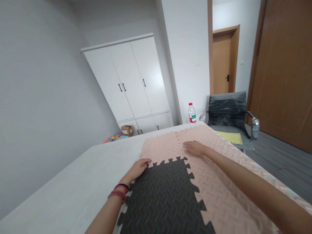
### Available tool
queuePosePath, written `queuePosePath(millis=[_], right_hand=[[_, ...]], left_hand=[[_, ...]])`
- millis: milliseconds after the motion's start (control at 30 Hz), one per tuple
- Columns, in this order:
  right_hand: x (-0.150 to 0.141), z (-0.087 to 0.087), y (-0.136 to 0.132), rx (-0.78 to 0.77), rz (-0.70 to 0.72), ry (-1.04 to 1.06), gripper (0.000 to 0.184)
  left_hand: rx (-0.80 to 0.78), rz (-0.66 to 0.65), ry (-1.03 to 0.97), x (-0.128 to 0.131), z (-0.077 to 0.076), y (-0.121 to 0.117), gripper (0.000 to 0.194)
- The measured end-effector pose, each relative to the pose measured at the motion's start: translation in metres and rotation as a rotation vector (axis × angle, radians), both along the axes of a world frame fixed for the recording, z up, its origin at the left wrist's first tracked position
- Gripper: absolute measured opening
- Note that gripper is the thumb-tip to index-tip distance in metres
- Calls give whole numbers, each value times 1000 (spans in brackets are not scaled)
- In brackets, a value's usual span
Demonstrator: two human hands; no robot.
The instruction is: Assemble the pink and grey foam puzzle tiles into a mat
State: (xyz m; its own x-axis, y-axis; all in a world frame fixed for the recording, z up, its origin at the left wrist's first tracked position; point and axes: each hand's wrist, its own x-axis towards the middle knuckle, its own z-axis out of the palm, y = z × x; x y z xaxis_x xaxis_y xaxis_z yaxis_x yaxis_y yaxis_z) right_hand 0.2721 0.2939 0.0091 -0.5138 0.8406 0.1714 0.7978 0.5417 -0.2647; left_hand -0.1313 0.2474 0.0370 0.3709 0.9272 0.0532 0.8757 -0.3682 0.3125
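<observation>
A black foam mat tile [165, 198] with a zigzag texture and jigsaw edges lies in the lower middle, over part of the pink foam mat [161, 144]. My left hand [140, 167] is at the tile's far left corner, its fingers closed around the edge there; the underside of the grip is hidden. Farther off to the right, my right hand [193, 148] rests flat on the pink mat with its fingers stretched out. It is apart from the black tile. A seam in the pink mat runs just beyond its fingertips.
The mats lie on a white-covered table [85, 182]. A red-capped plastic bottle [192, 113] stands at its far edge. To the right is a chair [227, 112] with a yellow sheet [231, 137] on its seat. Beyond stand a white wardrobe [131, 81] and a cardboard box [127, 130].
</observation>
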Motion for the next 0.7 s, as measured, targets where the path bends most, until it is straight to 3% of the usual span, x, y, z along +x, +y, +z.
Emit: queuePosePath(millis=[167, 267, 333, 533, 700], right_hand=[[111, -4, 13, 73, -281, 3, 59], [173, -19, 7, 42, -376, -20, 62], [196, -31, 0, 20, -407, -33, 69], [203, -50, -5, 23, -401, -15, 77], [201, -45, -1, 40, -385, -28, 74]], left_hand=[[51, 45, 85, 22, 9, 31, 39], [98, 14, 104, 59, 7, 60, 42], [101, -38, 111, 94, 3, 81, 43], [127, -110, 138, 191, -9, 144, 41], [155, -12, 148, 215, -20, 180, 39]])
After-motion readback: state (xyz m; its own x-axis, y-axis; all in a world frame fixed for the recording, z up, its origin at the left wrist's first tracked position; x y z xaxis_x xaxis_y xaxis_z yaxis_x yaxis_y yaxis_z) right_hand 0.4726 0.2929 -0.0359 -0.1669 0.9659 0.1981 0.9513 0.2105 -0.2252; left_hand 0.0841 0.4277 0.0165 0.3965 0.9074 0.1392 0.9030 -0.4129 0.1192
